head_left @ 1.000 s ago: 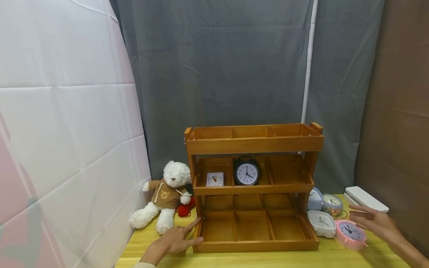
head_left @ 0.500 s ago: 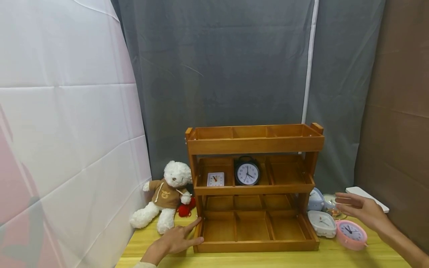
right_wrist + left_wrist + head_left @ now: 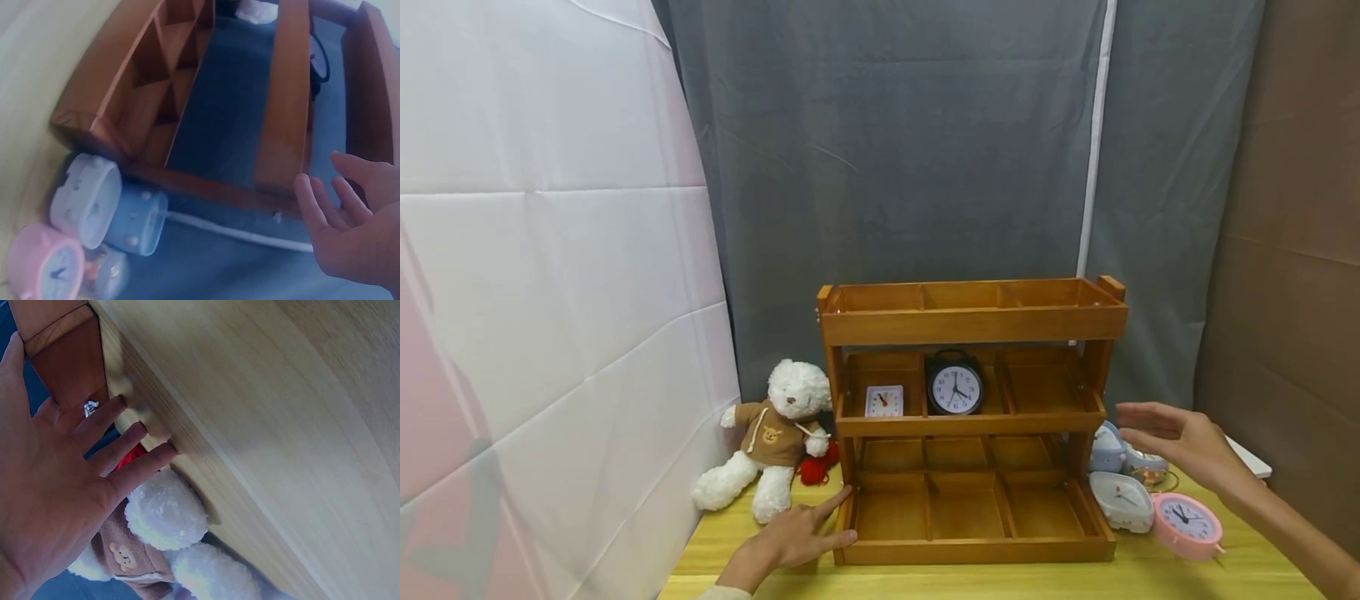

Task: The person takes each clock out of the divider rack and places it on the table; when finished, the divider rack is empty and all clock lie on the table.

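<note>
My left hand [image 3: 790, 536] rests against the lower left corner of the wooden shelf [image 3: 973, 552]; in the left wrist view its fingers [image 3: 128, 450] are spread, the tips on the table. Above the clocks on the right, my right hand [image 3: 1187, 442] hovers, fingers extended and empty. Below it are a blue clock [image 3: 1106, 448], a white clock [image 3: 1122, 501], a pink clock [image 3: 1186, 525] and a partly hidden round clock [image 3: 1147, 468]. The middle tier holds a small white square clock [image 3: 884, 402] at left and a black round clock [image 3: 955, 388] in the centre compartment.
A white teddy bear [image 3: 782, 437] in a brown hoodie sits left of the shelf, beside a red item [image 3: 814, 468]. Behind the right hand lies a white flat object [image 3: 1247, 457]. White, grey and brown cloths surround the table [image 3: 1000, 583].
My right hand has moved left and upward from near the pink clock towards the shelf's right side, still empty. My left hand stays at the shelf corner.
</note>
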`<state>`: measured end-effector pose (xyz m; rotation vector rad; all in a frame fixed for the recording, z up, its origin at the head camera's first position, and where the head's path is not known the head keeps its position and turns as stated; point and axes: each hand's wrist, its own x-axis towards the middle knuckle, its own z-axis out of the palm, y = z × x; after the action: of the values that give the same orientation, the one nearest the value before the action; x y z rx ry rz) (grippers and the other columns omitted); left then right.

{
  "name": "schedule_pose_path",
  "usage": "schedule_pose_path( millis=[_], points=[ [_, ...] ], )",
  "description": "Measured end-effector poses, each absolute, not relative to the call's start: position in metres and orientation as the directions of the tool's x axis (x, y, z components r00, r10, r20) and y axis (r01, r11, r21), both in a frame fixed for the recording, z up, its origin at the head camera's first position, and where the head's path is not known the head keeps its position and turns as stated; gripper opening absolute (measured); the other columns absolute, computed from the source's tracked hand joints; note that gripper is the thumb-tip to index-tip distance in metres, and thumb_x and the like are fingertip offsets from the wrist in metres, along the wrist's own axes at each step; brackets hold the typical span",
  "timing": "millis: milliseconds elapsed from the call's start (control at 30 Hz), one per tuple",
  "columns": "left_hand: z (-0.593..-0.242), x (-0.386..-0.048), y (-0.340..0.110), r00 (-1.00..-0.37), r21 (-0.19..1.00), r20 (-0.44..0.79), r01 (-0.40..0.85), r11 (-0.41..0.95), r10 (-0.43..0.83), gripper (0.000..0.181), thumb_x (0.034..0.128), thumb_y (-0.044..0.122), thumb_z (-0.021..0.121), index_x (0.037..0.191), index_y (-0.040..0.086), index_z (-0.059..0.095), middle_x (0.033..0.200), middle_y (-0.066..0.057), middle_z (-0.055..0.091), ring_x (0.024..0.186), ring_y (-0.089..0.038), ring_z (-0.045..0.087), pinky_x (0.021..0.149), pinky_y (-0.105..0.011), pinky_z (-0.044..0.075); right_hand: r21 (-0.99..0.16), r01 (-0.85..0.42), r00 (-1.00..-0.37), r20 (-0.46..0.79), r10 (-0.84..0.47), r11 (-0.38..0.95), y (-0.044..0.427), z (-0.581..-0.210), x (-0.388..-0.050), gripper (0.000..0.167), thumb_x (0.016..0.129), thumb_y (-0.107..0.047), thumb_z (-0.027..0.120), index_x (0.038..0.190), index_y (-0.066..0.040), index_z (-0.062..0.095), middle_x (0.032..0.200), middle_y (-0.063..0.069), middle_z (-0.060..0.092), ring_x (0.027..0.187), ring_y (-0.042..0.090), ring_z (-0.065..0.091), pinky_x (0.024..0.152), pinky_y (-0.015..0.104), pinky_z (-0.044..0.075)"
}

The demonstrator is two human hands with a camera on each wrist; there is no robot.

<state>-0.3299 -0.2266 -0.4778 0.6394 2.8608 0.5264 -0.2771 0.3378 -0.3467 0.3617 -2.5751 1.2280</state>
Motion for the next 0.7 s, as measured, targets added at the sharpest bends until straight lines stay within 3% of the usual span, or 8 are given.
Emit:
schedule_pose_path(
  millis=[533,700],
  points=[
    [-0.481,-0.331,-0.225,-0.895,0.358,-0.069,0.391,0.848,0.442,0.08,0.0989,0.067,0.055,0.163,0.023,0.038,0.12,-0.027,0.071,0.098,-0.042,0.072,0.091,-0.061,0.054,-0.666,-0.463,-0.881,0.417,-0.223,0.585,0.288,-0.315,-0.3,0.045,0.098,-0.024,0.076,0.137,-0.004,0.066,0.123,0.018,0.073,0.099,0.003,0.073,0.079,0.024,0.06],
    [-0.479,-0.33,-0.225,-0.893,0.361,-0.069,0.394,0.846,0.445,0.081,0.0989,0.068,0.054,0.163,0.021,0.037,0.12,-0.027,0.071,0.099,-0.042,0.072,0.092,-0.061,0.054,-0.699,-0.463,-0.885,0.401,-0.237,0.545,0.27,-0.308,-0.316,0.048,0.098,-0.028,0.076,0.139,-0.006,0.065,0.127,0.021,0.071,0.103,0.013,0.074,0.083,0.031,0.062]
  ],
)
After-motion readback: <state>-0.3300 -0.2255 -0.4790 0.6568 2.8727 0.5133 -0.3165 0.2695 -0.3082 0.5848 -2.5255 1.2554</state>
